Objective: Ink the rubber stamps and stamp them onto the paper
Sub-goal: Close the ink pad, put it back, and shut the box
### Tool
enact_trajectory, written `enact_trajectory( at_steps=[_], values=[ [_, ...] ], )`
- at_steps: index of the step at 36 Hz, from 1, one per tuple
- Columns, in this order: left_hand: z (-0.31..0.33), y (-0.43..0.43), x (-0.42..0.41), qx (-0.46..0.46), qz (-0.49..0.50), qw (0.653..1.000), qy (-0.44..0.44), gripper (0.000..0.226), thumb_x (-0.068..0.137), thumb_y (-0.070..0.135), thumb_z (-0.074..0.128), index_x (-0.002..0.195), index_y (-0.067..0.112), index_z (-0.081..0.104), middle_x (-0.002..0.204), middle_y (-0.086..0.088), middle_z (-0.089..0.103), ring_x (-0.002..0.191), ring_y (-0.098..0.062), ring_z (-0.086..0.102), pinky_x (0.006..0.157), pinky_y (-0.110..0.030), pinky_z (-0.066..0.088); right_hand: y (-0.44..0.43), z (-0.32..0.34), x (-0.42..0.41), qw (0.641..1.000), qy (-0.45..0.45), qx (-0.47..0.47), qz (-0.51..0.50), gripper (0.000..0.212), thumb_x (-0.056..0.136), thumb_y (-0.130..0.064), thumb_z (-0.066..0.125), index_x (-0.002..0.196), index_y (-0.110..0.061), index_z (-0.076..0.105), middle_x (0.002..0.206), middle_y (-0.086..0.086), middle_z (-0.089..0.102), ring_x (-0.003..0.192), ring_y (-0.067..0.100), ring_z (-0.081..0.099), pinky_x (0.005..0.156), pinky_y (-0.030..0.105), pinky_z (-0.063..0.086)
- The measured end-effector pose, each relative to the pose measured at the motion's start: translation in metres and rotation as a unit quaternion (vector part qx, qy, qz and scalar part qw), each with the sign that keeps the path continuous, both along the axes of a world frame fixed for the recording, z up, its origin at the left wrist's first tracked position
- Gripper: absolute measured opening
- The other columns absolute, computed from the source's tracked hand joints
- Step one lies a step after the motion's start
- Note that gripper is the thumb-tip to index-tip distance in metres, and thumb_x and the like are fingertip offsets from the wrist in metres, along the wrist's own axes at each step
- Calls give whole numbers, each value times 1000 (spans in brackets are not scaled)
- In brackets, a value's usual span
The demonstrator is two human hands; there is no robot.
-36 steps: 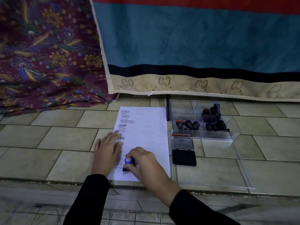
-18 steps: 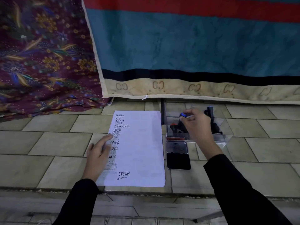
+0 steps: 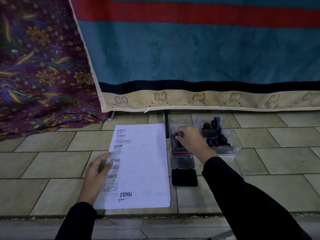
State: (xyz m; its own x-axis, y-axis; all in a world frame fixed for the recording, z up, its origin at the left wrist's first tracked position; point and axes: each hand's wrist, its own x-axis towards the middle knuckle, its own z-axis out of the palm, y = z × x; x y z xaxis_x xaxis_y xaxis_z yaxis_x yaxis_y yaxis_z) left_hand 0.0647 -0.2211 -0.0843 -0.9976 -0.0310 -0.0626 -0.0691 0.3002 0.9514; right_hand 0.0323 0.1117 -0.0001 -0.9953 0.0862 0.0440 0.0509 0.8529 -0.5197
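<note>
A white paper sheet point(image 3: 147, 167) lies on the tiled floor, with a column of black stamp marks down its left side. My left hand point(image 3: 97, 172) rests flat on the paper's left edge, fingers straight. My right hand point(image 3: 188, 139) reaches into the near left part of a clear plastic box point(image 3: 232, 150) and pinches a blue-topped stamp point(image 3: 174, 135). Several dark stamps point(image 3: 216, 140) stand in the box's other compartments. An open black ink pad point(image 3: 184, 177) with its lid point(image 3: 182, 161) lies between the paper and my right forearm.
A teal blanket point(image 3: 199, 54) with a red stripe and cream hem hangs close behind the box. A purple floral cloth point(image 3: 38, 66) lies at the back left. A clear box lid point(image 3: 204, 196) lies flat at the right. A floor step edge point(image 3: 155, 216) runs near me.
My right hand lifted the blue-topped stamp off the paper's lower part, leaving a FRAGILE mark, and carried it right and away into the box. My left hand stayed on the paper.
</note>
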Motion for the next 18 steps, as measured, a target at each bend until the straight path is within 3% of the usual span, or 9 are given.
enact_trajectory(
  at_steps=[4,7,8,10,13,16,18],
  values=[
    [-1,0,-3,-26,-3,1000,13,31,93,28,63,117,49,61,123,1,59,114,-13,57,106,-43,42,2,0,1,1000,-10,-16,0,28,90,-13,59,117,-10,62,105,12,67,96,22,62,81,23,47],
    [3,5,-2,-61,2,997,49,27,91,32,65,108,53,62,101,7,60,92,-14,56,86,-37,46,6,3,6,999,-1,-43,-4,34,89,-11,60,123,-11,59,103,11,68,94,20,63,83,25,50],
    [4,8,-2,-84,7,994,65,26,89,33,64,108,51,62,100,9,61,92,-15,57,86,-38,47,8,5,9,998,10,-55,-9,33,89,-11,61,121,-11,60,102,9,69,91,17,63,80,21,49],
    [6,15,1,-122,17,988,92,27,89,28,64,113,41,62,115,11,63,109,-20,58,98,-46,47,12,9,17,995,41,-91,-29,27,87,-11,63,114,-11,64,98,6,69,81,11,60,75,10,45],
    [16,38,9,-129,7,985,117,30,90,19,67,114,37,62,121,18,58,128,-18,50,101,-49,46,18,14,39,983,95,-144,-63,12,85,-11,66,97,-10,69,83,-3,66,68,-3,55,63,-4,39],
    [27,69,21,-171,-46,973,149,31,88,24,71,118,29,63,125,22,56,133,-7,42,109,-50,38,26,13,68,977,112,-163,-85,6,84,-12,66,82,-17,68,68,-17,61,60,-8,56,59,-2,40],
    [33,90,32,-211,-100,958,164,39,85,47,66,121,35,59,129,25,50,135,-1,35,115,-43,28,31,4,84,976,89,-175,-91,17,84,-12,65,72,-24,65,62,-18,61,57,-6,58,56,5,41]
  ],
)
